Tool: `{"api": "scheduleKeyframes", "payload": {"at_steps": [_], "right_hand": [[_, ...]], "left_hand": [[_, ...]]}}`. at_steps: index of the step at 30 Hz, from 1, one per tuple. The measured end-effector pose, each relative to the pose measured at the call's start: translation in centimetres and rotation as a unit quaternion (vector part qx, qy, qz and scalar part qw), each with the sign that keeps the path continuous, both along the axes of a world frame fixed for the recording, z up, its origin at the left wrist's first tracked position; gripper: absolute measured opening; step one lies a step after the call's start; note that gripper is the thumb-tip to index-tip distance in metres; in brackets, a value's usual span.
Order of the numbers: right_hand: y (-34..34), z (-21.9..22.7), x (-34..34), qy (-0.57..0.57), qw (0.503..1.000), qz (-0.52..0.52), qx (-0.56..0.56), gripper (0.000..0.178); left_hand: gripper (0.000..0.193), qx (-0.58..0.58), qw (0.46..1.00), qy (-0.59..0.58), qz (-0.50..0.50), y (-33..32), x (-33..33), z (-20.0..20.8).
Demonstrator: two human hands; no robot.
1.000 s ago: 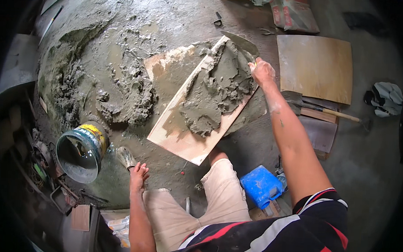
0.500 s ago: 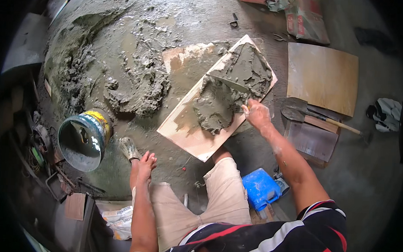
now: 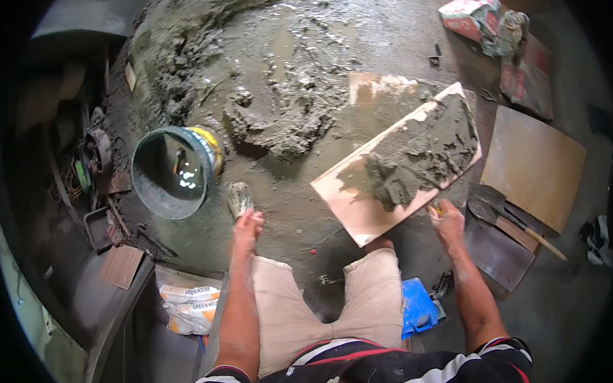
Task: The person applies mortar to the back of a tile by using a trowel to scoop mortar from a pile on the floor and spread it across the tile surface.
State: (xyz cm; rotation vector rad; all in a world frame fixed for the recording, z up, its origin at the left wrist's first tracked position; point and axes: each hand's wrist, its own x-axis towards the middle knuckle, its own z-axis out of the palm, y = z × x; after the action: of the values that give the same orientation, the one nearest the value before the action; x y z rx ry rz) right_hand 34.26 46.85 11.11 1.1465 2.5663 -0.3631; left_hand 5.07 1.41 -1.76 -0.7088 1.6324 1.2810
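My right hand (image 3: 447,222) is closed around a trowel, whose yellowish handle end (image 3: 439,209) shows at the fingers; its blade cannot be made out. Just left of that hand is a large pale tile (image 3: 352,205), tilted askew. Grey mortar (image 3: 422,152) covers its upper and right part, leaving the lower left corner mostly bare. My left hand (image 3: 249,223) hangs with its fingers curled in and nothing visible in them. It is over my left leg, beside a mortar-smeared shoe (image 3: 239,198).
A bucket of water (image 3: 145,180) stands left, before a wet mortar heap (image 3: 282,123). Beneath the tile lies a stained board (image 3: 364,92). To the right are a wooden panel (image 3: 533,166) and a shovel (image 3: 485,204); a blue jug (image 3: 418,307) sits by my right leg.
The view has shifted, so most things sit further right. My right hand has drawn the trowel back from the mortar to the tile's near edge. My left hand's fingers have curled in.
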Motion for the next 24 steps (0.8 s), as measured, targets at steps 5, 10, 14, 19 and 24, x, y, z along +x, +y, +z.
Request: {"api": "scheduleKeyframes", "payload": {"at_steps": [5, 10, 14, 19, 24], "right_hand": [[-1.2, -1.2, -0.5, 0.087, 0.978, -0.183, -0.053, 0.033], [-8.2, -4.3, -7.6, 0.16, 0.877, -0.359, -0.276, 0.023], [-10.5, -4.8, -11.2, 0.174, 0.866, -0.349, -0.314, 0.022], [-10.4, -4.4, -14.1, 0.166, 0.845, -0.352, -0.368, 0.023], [-16.3, -6.2, -23.9, 0.055, 0.894, -0.252, -0.366, 0.029]], "left_hand": [[0.024, -0.01, 0.964, 0.179, 0.198, -9.9, -12.4, -6.2], [0.02, -0.183, 0.971, 0.143, 0.06, -24.4, -24.9, -13.4], [0.012, -0.073, 0.993, -0.02, 0.087, -19.8, -25.6, -15.6], [0.019, 0.411, 0.894, -0.12, 0.134, -5.9, -18.6, -9.8], [0.052, 0.244, 0.961, 0.04, 0.122, 3.8, -11.7, -6.4]]}}
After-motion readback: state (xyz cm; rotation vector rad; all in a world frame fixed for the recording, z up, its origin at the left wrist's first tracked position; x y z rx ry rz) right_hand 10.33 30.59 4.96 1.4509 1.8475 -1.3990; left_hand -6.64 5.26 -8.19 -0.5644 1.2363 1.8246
